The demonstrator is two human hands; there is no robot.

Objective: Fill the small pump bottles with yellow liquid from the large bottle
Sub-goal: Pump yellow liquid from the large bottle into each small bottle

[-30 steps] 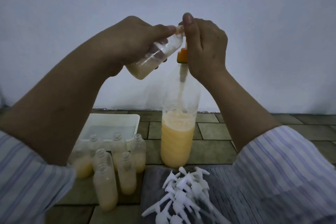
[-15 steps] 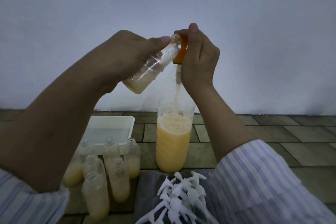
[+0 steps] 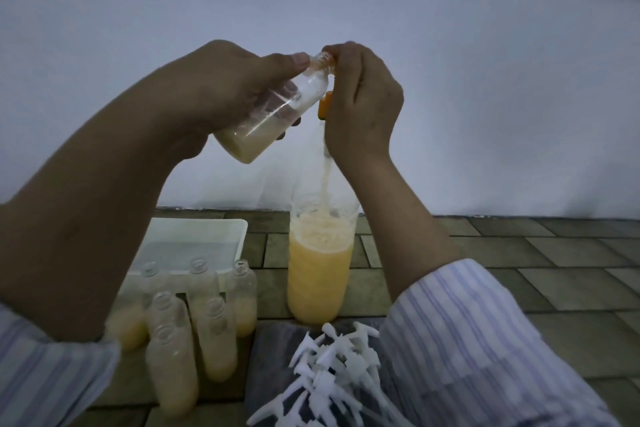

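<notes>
My left hand (image 3: pixel 221 90) grips a small clear bottle (image 3: pixel 273 114), tilted with its neck up to the right and pale yellow liquid pooled in its lower end. My right hand (image 3: pixel 360 97) holds the orange pump head (image 3: pixel 325 106) of the large bottle (image 3: pixel 320 267) against the small bottle's mouth. The large bottle stands upright on the floor, about half full of yellow liquid, its pump tube running down inside. Several small open bottles (image 3: pixel 214 336) holding yellow liquid stand at the lower left.
A white plastic tray (image 3: pixel 221 229) sits behind the small bottles by the white wall. A heap of white pump tops (image 3: pixel 329 378) lies on dark cloth at the bottom centre. Brown tiled floor stretches to the right.
Both hands and the small bottle sit lower in view than a second ago. My right fingers have moved up over the pump head at the bottle's mouth. The liquid in the small bottle has risen slightly.
</notes>
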